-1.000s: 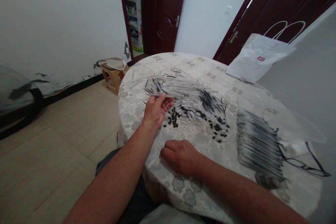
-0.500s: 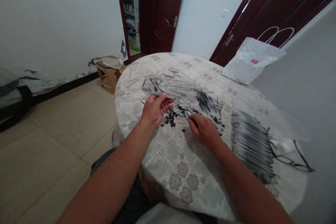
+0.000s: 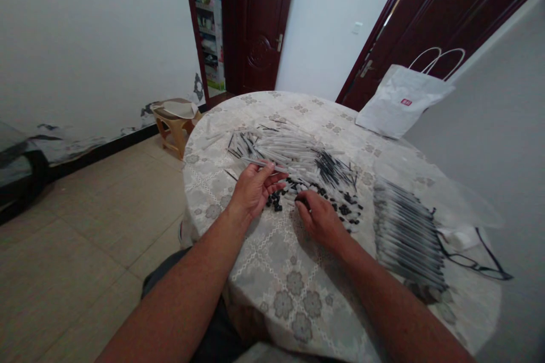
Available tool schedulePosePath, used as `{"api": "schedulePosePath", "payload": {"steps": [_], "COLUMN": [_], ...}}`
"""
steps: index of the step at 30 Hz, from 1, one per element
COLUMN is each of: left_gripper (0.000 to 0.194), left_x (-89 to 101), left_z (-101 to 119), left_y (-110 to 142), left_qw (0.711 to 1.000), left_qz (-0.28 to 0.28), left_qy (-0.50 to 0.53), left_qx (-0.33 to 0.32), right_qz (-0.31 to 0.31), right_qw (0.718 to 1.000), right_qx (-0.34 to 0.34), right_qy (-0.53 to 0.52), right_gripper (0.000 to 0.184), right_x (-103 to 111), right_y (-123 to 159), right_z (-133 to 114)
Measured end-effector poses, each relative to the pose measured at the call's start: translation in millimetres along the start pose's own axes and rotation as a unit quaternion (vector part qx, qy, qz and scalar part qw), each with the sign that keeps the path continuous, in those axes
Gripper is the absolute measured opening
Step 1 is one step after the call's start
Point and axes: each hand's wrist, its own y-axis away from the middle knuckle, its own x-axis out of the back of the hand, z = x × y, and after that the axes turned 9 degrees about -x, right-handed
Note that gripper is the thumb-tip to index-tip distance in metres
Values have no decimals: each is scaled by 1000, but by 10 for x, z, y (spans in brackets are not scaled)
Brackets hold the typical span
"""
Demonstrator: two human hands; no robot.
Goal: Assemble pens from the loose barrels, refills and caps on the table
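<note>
My left hand [image 3: 252, 191] pinches a slim whitish pen barrel [image 3: 255, 163] between thumb and fingers, tilted slightly down to the right over the table. My right hand [image 3: 321, 216] is closed with fingertips together at the near edge of the small pen parts; whatever is in its pinch is hidden. Small black plugs [image 3: 276, 202] lie scattered between and beside the hands, mixed with short white pieces. Behind them spreads a heap of whitish pen barrels [image 3: 292, 146]. Dark thin refills [image 3: 330, 167] lie bunched at the heap's right end.
A flowered cloth covers the round table [image 3: 298, 295]. To the right lie a row of assembled-looking pens [image 3: 409, 238], clear plastic and black-framed glasses [image 3: 477, 264]. A white paper bag [image 3: 395, 105] stands at the back right. A stool [image 3: 174, 125] is beyond the table's left edge.
My right hand has moved from the near table edge forward to the small parts, then slightly left. My left hand keeps the pen barrel, now tilted a little more. The view has shifted slightly.
</note>
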Motion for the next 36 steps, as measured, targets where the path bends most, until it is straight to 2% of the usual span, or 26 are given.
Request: {"api": "schedulePosePath", "payload": {"steps": [2, 5, 8, 12, 23, 30, 36], "left_gripper": [33, 36, 38, 39, 38, 38, 39], "left_x": [-10, -35, -63, -88, -104, -135, -107], "left_z": [-33, -85, -130, -161, -184, -188, -200], "left_y": [25, 65, 92, 105, 124, 124, 116], "left_qw": [1000, 999, 997, 996, 994, 991, 987], "left_qz": [-13, -36, -62, -79, -91, -83, -105], "left_qy": [1, 0, -3, -9, -49, -106, -118], "left_qx": [16, 38, 49, 50, 19, -3, 4], "right_qz": [41, 65, 71, 70, 65, 74, 101], "right_qw": [985, 928, 890, 871, 869, 886, 898], "right_qx": [-54, -110, -124, -132, -127, -120, -107], "right_qy": [-158, -350, -433, -468, -473, -441, -414], "right_gripper": [18, 24, 27, 27, 24, 22, 20], "right_x": [-9, -18, -5, 11, 1, -7, -9], "right_y": [-14, -54, -94, -113, -105, -89, -77], "right_z": [-6, -30, -53, -58, -67, -58, -36]}}
